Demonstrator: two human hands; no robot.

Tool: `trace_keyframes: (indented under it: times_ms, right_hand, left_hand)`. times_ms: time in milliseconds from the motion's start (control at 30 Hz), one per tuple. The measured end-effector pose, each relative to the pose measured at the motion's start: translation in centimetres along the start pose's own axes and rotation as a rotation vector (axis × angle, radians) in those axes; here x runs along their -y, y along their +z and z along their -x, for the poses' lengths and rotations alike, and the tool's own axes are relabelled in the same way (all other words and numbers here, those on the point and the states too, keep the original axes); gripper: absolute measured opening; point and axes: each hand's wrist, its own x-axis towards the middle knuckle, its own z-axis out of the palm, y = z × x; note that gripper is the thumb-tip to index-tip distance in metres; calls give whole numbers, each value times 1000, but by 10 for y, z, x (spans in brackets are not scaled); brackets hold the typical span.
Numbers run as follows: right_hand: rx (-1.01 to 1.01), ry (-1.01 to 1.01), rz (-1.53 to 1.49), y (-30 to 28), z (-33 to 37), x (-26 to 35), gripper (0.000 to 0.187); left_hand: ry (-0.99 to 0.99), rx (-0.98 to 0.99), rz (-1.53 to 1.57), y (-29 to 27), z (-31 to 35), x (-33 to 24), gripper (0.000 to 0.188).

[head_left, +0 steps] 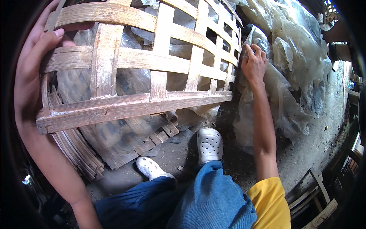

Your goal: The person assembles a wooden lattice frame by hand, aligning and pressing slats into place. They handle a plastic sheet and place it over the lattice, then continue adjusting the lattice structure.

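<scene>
The person held a big woven bamboo basket [152, 65] tipped on its side, open lattice of flat strips facing the camera, its thick rim [126, 108] running low across the middle of the view. The basket filled the upper left and centre, just above the person's feet.

Left hand [32, 65] was on the basket's left edge, palm flat along the outside w/ fingers [47, 36] curled over a horizontal strip near the top. Grip there: closed round the strip, holding the basket.

Right hand [253, 63] was at the basket's right end, fingers bent and pressed where the weave met a heap of clear plastic sheeting [293, 65]. Couldn't tell whether that grip held the basket's edge or the plastic; fingertips were hidden in the folds.

More plastic showed through the lattice gaps, inside or behind the basket. Under the basket's rim lay a flattened woven bamboo mat [114, 141] and a bundle of loose bamboo strips [78, 152] on the dirt floor [324, 129].

The person wore blue jeans [206, 198], a yellow sleeve [270, 202] on the right arm, and white perforated clogs [209, 144], both planted on the floor below the basket. Wooden slats [312, 198] lay at lower right, well apart from the hands.
</scene>
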Motion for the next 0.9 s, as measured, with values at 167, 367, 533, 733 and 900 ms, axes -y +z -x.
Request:
trace_keyframes:
  times_ms: [167, 367, 533, 733, 900]
  right_hand:
    - [28, -80, 70, 1, 4, -5, 62]
    - [167, 35, 125, -5, -6, 6, 63]
    - [156, 96, 198, -2, -12, -7, 63]
    - [29, 98, -66, -2, -17, -24, 56]
    - [-173, 185, -431, -7, -29, -25, 39]
  left_hand:
    - [53, -40, 99, 3, -4, 16, 70]
    - [58, -57, 131, 0, -10, 27, 68]
    - [83, -191, 165, 17, -11, 29, 66]
    - [83, 33, 127, -3, -15, 29, 68]
    - [85, -8, 71, -2, -14, 30, 67]
